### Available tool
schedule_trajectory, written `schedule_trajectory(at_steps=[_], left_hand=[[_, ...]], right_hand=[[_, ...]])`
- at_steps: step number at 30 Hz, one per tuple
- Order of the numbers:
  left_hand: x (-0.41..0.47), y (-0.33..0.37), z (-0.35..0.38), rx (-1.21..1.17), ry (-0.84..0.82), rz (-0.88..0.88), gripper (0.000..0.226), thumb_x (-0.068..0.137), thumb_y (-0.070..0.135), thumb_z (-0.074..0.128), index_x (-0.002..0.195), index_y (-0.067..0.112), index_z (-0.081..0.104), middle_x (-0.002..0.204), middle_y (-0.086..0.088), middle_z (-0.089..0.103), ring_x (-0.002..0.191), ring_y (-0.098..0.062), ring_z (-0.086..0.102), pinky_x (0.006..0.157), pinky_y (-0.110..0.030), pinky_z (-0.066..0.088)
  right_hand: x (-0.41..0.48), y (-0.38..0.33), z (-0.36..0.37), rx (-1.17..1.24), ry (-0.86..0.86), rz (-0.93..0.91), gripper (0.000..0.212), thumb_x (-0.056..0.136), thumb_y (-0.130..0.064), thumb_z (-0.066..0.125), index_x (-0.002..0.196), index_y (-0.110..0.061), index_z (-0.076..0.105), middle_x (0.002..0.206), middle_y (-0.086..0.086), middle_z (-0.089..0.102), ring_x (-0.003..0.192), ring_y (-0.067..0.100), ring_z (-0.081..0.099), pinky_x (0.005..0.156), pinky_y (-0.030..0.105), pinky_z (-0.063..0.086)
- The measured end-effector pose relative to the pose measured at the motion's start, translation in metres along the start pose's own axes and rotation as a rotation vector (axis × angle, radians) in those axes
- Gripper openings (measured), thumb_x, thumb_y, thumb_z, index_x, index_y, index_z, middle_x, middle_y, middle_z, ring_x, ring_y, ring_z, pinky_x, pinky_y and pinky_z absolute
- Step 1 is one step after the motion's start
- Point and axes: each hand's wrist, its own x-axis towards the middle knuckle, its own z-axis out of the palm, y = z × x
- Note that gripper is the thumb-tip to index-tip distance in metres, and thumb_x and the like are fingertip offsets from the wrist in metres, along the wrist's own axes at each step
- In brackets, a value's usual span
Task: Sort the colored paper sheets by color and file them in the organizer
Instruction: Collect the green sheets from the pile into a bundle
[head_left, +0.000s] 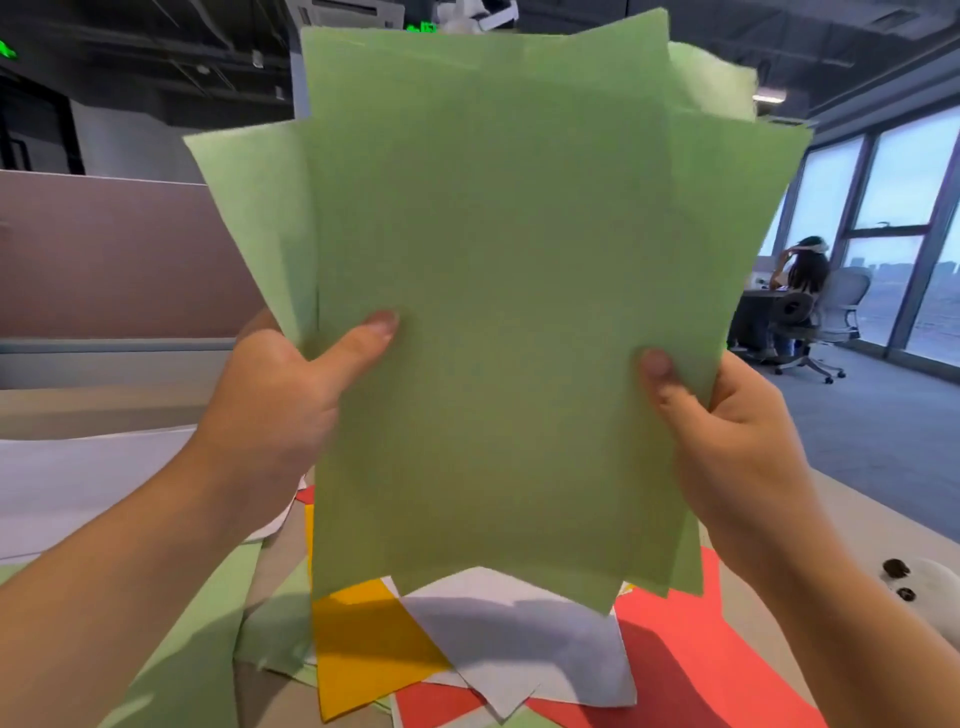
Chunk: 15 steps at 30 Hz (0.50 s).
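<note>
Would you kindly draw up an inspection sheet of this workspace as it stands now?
Surface: beige desk, largely under loose paper.
Job's things: fanned green sheets held upright; yellow sheet, white sheets, red sheets and more green paper lie mixed beneath; organizer not in view.
Clutter: white object with dark spots, right edge.
Grippers: left hand and right hand each pinch the green sheets' side edges.
Cables: nothing seen.
Surroundings: partition, windows, seated person in an office chair.

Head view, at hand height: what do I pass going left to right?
left hand → green sheets, fanned and held upright → right hand
</note>
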Motion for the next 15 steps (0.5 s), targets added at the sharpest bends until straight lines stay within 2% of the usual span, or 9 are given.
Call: schedule_trajectory(at_steps=[2, 5, 8, 15], left_hand=[[0.000, 0.004, 0.000, -0.058, -0.014, -0.049, 0.004, 0.081, 0.020, 0.063, 0.081, 0.023, 0.060, 0.059, 0.023, 0.068, 0.055, 0.006, 0.064, 0.048, -0.006, 0.045], [0.000, 0.004, -0.002, -0.183, -0.043, -0.093, 0.017, 0.069, 0.023, 0.064, 0.085, 0.023, 0.067, 0.073, 0.013, 0.074, 0.065, -0.003, 0.070, 0.053, -0.015, 0.052], [0.000, 0.005, -0.001, -0.221, -0.045, -0.087, 0.020, 0.066, 0.024, 0.064, 0.086, 0.022, 0.067, 0.075, 0.010, 0.075, 0.066, -0.006, 0.071, 0.053, -0.018, 0.054], [0.003, 0.006, -0.003, -0.319, -0.012, -0.108, 0.027, 0.066, 0.025, 0.063, 0.093, 0.022, 0.064, 0.081, 0.010, 0.075, 0.071, -0.007, 0.071, 0.057, -0.020, 0.055]], right_hand=[[-0.002, -0.003, 0.000, 0.029, -0.015, 0.023, 0.020, 0.078, -0.038, 0.057, 0.089, -0.025, 0.068, 0.090, -0.011, 0.074, 0.085, 0.009, 0.070, 0.073, 0.031, 0.056], [-0.005, -0.007, 0.001, 0.100, -0.038, 0.049, 0.024, 0.076, -0.035, 0.058, 0.094, -0.023, 0.067, 0.092, -0.009, 0.075, 0.084, 0.009, 0.071, 0.066, 0.025, 0.056], [-0.007, -0.009, 0.002, 0.131, -0.045, 0.060, 0.025, 0.075, -0.033, 0.059, 0.096, -0.022, 0.067, 0.092, -0.009, 0.075, 0.083, 0.009, 0.071, 0.063, 0.022, 0.055], [-0.008, -0.012, 0.004, 0.181, -0.071, 0.067, 0.035, 0.072, -0.032, 0.062, 0.105, -0.020, 0.065, 0.100, -0.007, 0.074, 0.092, 0.012, 0.070, 0.070, 0.025, 0.056]])
